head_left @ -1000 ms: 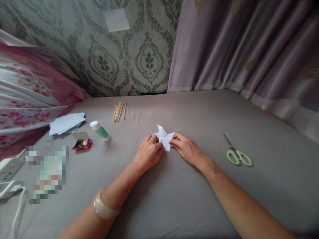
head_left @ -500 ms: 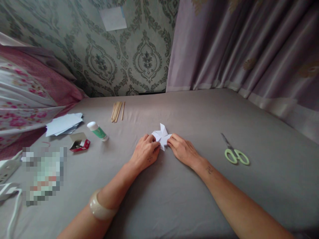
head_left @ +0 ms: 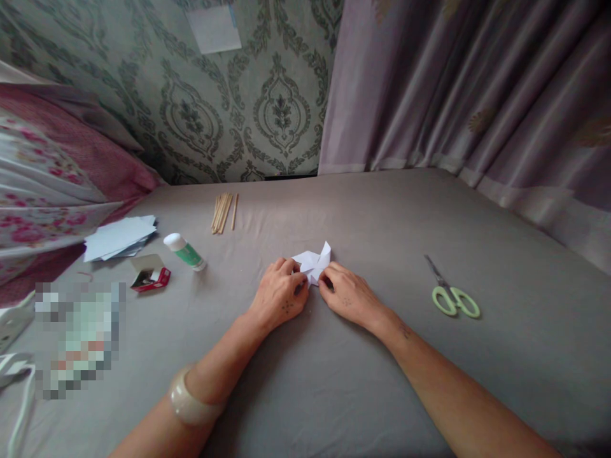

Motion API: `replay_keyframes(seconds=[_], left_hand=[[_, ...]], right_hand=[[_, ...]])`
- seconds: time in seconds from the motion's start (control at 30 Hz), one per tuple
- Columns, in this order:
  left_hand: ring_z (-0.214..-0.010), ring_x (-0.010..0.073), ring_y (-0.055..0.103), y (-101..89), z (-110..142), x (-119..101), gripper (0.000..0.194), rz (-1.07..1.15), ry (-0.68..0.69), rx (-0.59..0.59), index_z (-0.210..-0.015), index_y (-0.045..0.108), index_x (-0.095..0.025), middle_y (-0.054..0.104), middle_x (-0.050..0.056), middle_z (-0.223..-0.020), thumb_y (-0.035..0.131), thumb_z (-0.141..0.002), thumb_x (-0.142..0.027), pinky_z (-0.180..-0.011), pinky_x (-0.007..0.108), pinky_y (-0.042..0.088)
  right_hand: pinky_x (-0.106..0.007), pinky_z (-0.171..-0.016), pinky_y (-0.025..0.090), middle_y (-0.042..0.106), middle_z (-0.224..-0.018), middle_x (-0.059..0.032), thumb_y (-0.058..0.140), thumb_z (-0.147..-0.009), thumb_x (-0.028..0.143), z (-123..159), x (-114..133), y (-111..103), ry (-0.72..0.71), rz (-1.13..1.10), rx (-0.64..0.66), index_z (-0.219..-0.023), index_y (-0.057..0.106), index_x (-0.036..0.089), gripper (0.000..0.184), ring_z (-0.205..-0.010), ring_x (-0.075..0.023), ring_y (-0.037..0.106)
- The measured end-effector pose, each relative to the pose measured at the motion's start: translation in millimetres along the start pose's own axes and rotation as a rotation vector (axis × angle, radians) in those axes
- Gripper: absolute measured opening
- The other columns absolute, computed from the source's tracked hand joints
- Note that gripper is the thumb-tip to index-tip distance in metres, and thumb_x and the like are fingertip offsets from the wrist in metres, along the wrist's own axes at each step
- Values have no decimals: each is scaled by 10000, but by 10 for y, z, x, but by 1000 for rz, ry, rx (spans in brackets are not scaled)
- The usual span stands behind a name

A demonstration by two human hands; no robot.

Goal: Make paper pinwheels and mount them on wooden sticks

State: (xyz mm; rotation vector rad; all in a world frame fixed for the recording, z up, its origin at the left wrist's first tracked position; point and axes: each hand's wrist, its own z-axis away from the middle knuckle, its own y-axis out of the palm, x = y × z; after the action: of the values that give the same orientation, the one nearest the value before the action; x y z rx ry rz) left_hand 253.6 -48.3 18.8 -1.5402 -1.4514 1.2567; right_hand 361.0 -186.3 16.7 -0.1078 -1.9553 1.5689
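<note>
A folded white paper pinwheel (head_left: 314, 261) is held just above or on the grey cloth, between my two hands. My left hand (head_left: 281, 289) pinches its lower left side, fingers curled. On its lower right side my right hand (head_left: 347, 289) has thumb and fingers closed on the paper. One pointed blade sticks up at the upper right; the fingers hide the near blades. Off to the right lie scissors with light green handles (head_left: 456, 301), their blades pointing away from me. A glue stick (head_left: 185, 252) with a white cap lies left of my left hand.
Thin wooden sticks (head_left: 222, 214) lie in a bunch at the back. At left are a stack of white paper (head_left: 119, 238), an open small red box (head_left: 151, 278), a blurred-out packet (head_left: 86, 340) and a white power strip (head_left: 14, 324). Curtains (head_left: 405, 89) hang at the right.
The pinwheel has been turned clockwise between my fingers, its upright blade now at the upper right. Both hands stay close to it, and my right hand has shifted its grip. The view moved slightly.
</note>
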Motion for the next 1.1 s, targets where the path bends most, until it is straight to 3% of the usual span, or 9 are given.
replay_keyframes(seconds=[0.37,0.7,1.1], left_hand=[[-906,217,547,56,-3,20,193,17,-12,25,-804,707,-176,648,88,-943,532,-870,-223,-827,364,484],[-909,221,532,72,-5,21,227,-20,44,54,-806,671,-156,646,87,-882,479,-907,-223,-833,366,470],[-951,244,508,53,1,-23,277,-97,94,108,-1117,618,-166,632,93,-991,431,-912,-164,-804,376,462]], right_hand=[[-263,-647,393,663,-896,-80,454,-867,220,-91,42,68,161,-16,-96,-796,608,188,172,-792,-178,611],[-272,-709,417,662,-972,-107,439,-908,254,-145,29,113,230,-10,-58,-903,625,169,204,-863,-200,631],[-283,-706,411,669,-958,-106,428,-915,242,-148,96,113,291,77,-37,-934,628,152,220,-867,-204,630]])
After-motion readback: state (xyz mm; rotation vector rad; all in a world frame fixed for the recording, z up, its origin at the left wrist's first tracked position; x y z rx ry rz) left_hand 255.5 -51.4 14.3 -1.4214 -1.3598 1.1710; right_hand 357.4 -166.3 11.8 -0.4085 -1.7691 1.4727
